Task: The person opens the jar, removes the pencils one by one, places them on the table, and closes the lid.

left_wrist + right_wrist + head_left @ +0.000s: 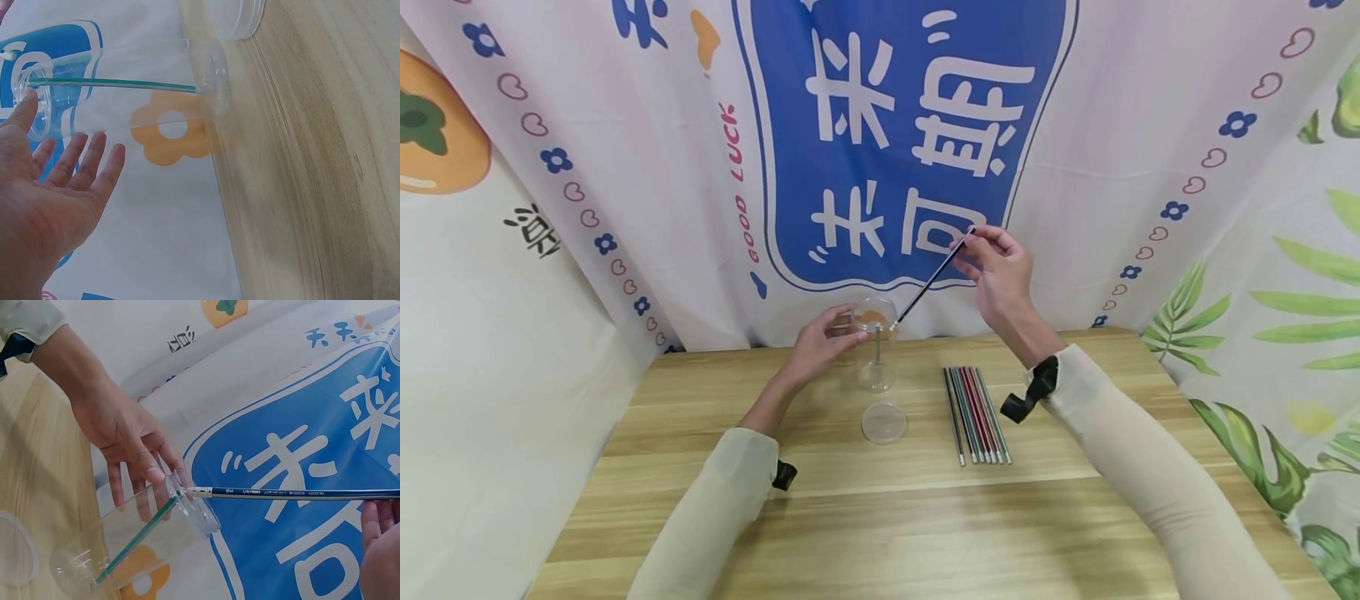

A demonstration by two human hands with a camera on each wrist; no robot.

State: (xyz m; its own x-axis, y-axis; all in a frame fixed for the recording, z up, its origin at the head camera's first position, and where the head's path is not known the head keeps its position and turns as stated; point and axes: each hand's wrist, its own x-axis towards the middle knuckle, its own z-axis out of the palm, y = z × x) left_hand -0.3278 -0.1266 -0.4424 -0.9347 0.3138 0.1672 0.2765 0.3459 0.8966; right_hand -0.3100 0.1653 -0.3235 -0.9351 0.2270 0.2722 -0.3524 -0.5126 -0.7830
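Observation:
A clear plastic jar (pixel 889 367) stands on the table with its mouth up. Inside it leans one green pencil (pixel 119 82). My left hand (pixel 820 343) steadies the jar at its rim, thumb on one side and fingers on the other; the remaining fingers are spread in the left wrist view. Up to the right, my right hand (pixel 1003 279) pinches a dark pencil (pixel 275 494) near its upper end. That pencil slants down to the left, its metal-banded eraser end at the jar's mouth. Whether the tip touches the rim, I cannot tell.
A round clear lid (pixel 883 422) lies in front of the jar. To its right, several pencils (pixel 976 417) in dark, green and red lie side by side on the wooden table (pixel 865 533). A printed curtain (pixel 700 308) hangs right behind the table's far edge.

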